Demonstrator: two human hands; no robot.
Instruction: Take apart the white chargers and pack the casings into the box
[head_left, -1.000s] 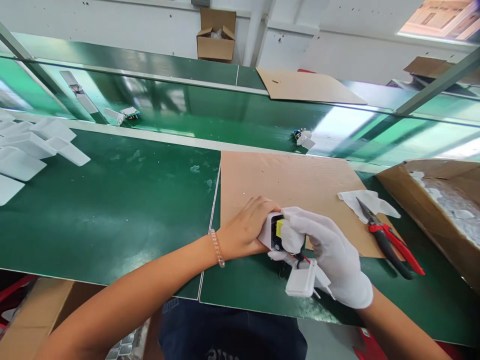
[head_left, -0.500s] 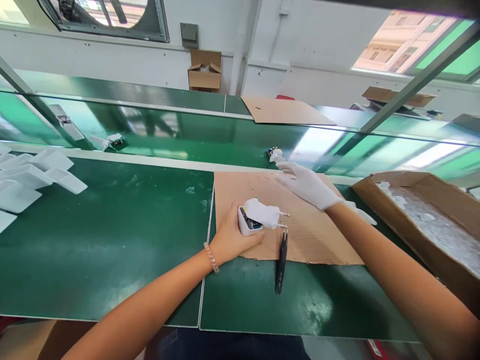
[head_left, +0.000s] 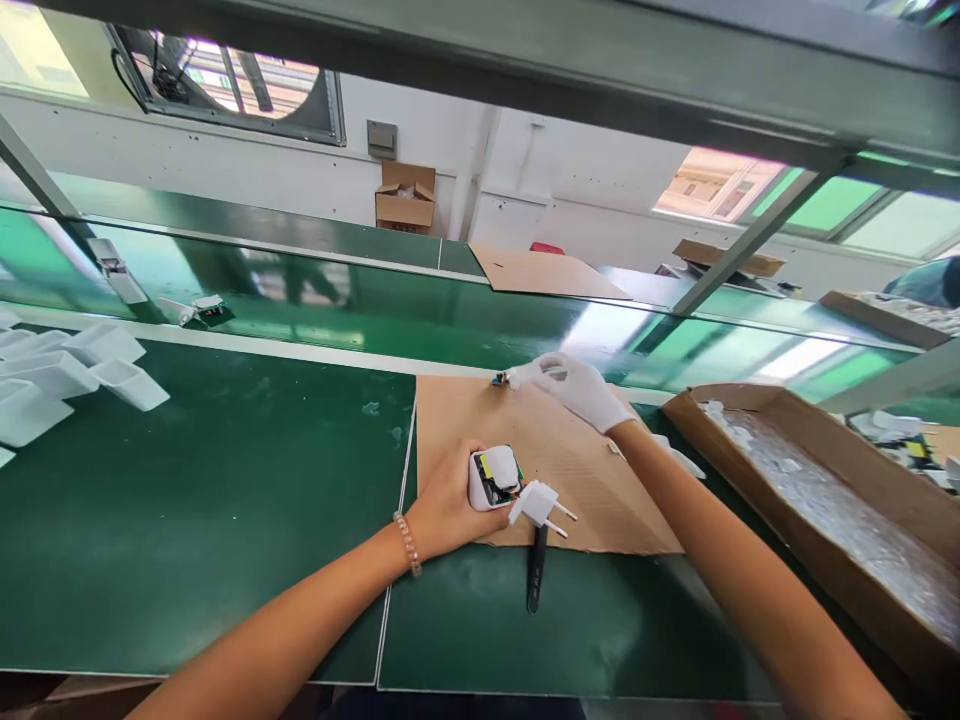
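Note:
My left hand is bare and wrapped round a white charger housing whose open end shows a circuit board and yellow tape. Beside its open end is a white two-pin plug piece, its pins pointing right. Black tweezers lie partly under that plug piece, across the cardboard's front edge. My right hand, in a white glove, pinches a small white part with a circuit board over the back of the cardboard sheet.
White empty housings are heaped at the left. A cardboard tray with clear plastic pieces stands at the right. Another board assembly sits on the back strip at the left. A metal post rises behind.
My right hand has taken hold of the small board part at the back and brought it left, over the cardboard. The plug piece at the housing has tipped down to the right. The view has shifted.

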